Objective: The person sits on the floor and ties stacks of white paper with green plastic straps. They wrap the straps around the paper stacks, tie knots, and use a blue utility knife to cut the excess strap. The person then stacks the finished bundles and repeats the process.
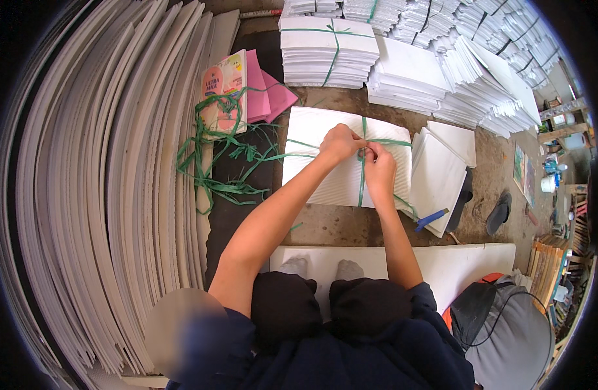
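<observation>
A stack of white corrugated cardboard sheets (pixel 325 185) lies on the floor before me, with green plastic strapping (pixel 362 188) crossing it both ways. Where the strands meet, my left hand (pixel 341 143) is closed, its fingers pinching the strapping from the upper left. My right hand (pixel 381 169) pinches the strapping at the same crossing, fingertips close to the left ones. The knot itself is partly hidden by my fingers. More white sheets (pixel 435 172) lie right of the stack, with a blue cutter-like tool (pixel 432 220) on their near corner.
Tall cardboard sheets (pixel 110 182) stand along the left. Loose green strapping (pixel 224 185) lies beside pink sheets (pixel 269 97) and a printed carton sheet (pixel 225 88). A tied bundle (pixel 328 55) and piles of white sheets (pixel 409 71) stand behind. Dark slippers (pixel 499 213) and a grey bag-like bundle (pixel 507 331) are at right.
</observation>
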The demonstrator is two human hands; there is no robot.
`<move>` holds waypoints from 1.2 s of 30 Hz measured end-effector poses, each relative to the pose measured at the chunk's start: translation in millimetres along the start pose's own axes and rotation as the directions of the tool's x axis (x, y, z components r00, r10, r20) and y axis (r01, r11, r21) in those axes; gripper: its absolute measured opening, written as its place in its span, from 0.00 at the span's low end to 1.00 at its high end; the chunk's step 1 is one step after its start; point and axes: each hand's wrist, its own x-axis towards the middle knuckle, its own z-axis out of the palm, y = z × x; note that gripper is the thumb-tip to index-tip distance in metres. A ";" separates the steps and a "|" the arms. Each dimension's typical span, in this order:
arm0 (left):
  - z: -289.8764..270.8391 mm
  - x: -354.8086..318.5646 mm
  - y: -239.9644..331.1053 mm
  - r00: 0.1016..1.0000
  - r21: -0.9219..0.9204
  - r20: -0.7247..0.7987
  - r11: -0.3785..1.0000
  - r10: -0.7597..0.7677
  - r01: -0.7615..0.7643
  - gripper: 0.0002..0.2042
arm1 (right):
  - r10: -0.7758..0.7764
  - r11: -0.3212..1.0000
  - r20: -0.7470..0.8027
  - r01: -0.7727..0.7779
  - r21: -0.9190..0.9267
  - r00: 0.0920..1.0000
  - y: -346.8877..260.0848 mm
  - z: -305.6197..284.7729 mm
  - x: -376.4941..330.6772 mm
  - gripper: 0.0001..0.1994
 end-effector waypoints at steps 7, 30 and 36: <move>-12.7 -13.7 -6.8 0.990 0.049 -0.012 0.989 0.139 -0.138 0.14 | 0.219 0.821 0.296 -0.340 0.459 0.930 5.2 -10.1 3.4 0.14; -23.9 -40.2 -26.8 0.962 -0.620 0.008 0.756 0.273 -0.209 0.12 | -0.256 0.929 0.061 0.228 0.290 0.965 5.2 -24.7 -14.0 0.06; -23.3 -37.7 -21.6 0.959 -0.611 0.069 0.771 0.275 -0.178 0.12 | -0.276 0.954 0.065 0.281 -0.106 0.959 -11.0 -2.6 -31.9 0.06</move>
